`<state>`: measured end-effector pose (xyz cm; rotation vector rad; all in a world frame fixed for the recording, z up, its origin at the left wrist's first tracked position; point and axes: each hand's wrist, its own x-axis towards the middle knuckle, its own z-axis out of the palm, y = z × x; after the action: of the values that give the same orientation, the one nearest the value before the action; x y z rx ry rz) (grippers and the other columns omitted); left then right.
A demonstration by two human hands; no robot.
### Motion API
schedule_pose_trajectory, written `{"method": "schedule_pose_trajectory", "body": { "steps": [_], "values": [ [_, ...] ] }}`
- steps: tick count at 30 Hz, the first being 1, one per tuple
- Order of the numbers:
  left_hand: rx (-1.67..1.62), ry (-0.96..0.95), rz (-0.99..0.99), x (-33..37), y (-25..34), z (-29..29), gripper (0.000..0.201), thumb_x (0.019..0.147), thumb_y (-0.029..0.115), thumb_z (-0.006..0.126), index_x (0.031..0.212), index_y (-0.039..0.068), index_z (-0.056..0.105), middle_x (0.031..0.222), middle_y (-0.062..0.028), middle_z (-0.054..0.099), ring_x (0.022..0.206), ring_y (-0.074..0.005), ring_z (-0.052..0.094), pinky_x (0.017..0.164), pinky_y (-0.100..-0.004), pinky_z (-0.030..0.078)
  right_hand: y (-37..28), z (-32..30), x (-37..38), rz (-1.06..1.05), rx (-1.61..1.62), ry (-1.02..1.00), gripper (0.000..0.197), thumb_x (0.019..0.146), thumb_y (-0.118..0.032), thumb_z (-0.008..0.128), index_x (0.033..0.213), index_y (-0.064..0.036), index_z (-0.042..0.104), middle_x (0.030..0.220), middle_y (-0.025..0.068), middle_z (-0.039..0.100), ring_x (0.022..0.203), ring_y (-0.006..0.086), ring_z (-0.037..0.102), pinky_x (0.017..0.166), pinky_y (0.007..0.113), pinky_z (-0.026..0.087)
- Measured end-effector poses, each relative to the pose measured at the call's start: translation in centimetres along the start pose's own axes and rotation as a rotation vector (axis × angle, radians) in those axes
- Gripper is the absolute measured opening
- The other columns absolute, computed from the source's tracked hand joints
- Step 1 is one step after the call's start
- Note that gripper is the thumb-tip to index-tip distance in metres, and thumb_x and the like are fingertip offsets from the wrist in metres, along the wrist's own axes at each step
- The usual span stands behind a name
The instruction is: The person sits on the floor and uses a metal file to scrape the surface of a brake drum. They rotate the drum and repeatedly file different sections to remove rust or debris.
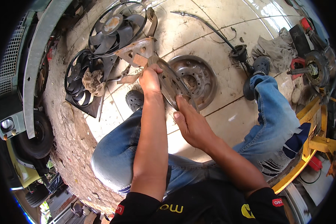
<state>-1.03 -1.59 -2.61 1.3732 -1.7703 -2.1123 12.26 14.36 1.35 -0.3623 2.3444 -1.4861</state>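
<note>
A round, greyish metal plate [170,83] with holes in it is held up on edge, tilted, in front of me. My left hand [151,79] is closed on its upper left rim, and a tan strip [130,79] sticks out beside the fingers. My right hand [194,125] grips the plate's lower right rim, its fingers partly hidden behind the metal. On the tiles just behind lies a second round, dished metal plate [207,80] with a ring of holes and a worn centre, partly covered by the held one.
Black fans [117,31] with round shrouds lie at the far left, a crumpled cloth [93,82] on the nearer one. A rusty bracket [140,48] lies against them. A black cable [212,28], a grey rag [276,50] and a yellow frame [313,143] are to the right. Vehicles stand left.
</note>
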Motion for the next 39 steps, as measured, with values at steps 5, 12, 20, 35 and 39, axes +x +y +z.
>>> {"method": "schedule_pose_trajectory", "body": {
  "steps": [5, 12, 20, 35, 39],
  "values": [
    [-0.003, 0.021, 0.016, -0.2, -0.2, 0.2, 0.014, 0.062, 0.008, 0.063, 0.069, -0.002, 0.069, 0.077, -0.0085, 0.064, 0.076, -0.022, 0.058, 0.075, -0.0332, 0.046, -0.1, -0.1, -0.1, -0.057, 0.013, 0.02, 0.059, 0.107, -0.034, 0.037, 0.148, 0.0081, 0.033, 0.151, 0.0307, 0.038, 0.141, 0.0468, 0.035, 0.117, 0.052, 0.029],
    [0.168, 0.079, 0.063, -1.3, 0.2, 0.7, 0.015, 0.061, 0.012, 0.065, 0.067, 0.0, 0.072, 0.074, -0.0082, 0.067, 0.078, -0.0224, 0.062, 0.077, -0.0335, 0.047, -0.4, -0.3, 0.1, -0.076, 0.051, 0.03, 0.058, 0.107, -0.033, 0.038, 0.148, 0.008, 0.032, 0.151, 0.0302, 0.039, 0.142, 0.0442, 0.036, 0.117, 0.048, 0.029],
    [0.094, 0.023, 0.174, -1.2, -0.3, 0.6, 0.011, 0.062, 0.008, 0.061, 0.066, 0.0, 0.068, 0.069, -0.0062, 0.063, 0.068, -0.0201, 0.057, 0.068, -0.0334, 0.045, 0.4, -0.2, 0.4, -0.085, -0.104, 0.002, 0.06, 0.107, -0.038, 0.034, 0.149, 0.0041, 0.033, 0.152, 0.0275, 0.038, 0.145, 0.0444, 0.031, 0.117, 0.056, 0.023],
    [-0.036, -0.031, 0.167, -0.7, -0.5, 0.7, 0.008, 0.062, 0.002, 0.058, 0.065, -0.002, 0.064, 0.069, -0.0077, 0.061, 0.068, -0.0204, 0.055, 0.065, -0.0331, 0.042, -0.1, -0.7, 0.3, -0.042, -0.183, -0.041, 0.061, 0.107, -0.042, 0.031, 0.149, 0.002, 0.034, 0.151, 0.0262, 0.041, 0.143, 0.0422, 0.035, 0.117, 0.054, 0.025],
    [-0.014, -0.004, 0.155, -1.3, -0.4, 1.2, 0.008, 0.063, 0.004, 0.059, 0.062, -0.002, 0.064, 0.066, -0.0074, 0.061, 0.065, -0.0211, 0.055, 0.063, -0.034, 0.042, 0.4, -0.4, 0.2, 0.011, -0.154, -0.008, 0.061, 0.107, -0.042, 0.033, 0.148, 0.0026, 0.035, 0.151, 0.0269, 0.041, 0.143, 0.0431, 0.035, 0.116, 0.055, 0.026]
  ]
}}
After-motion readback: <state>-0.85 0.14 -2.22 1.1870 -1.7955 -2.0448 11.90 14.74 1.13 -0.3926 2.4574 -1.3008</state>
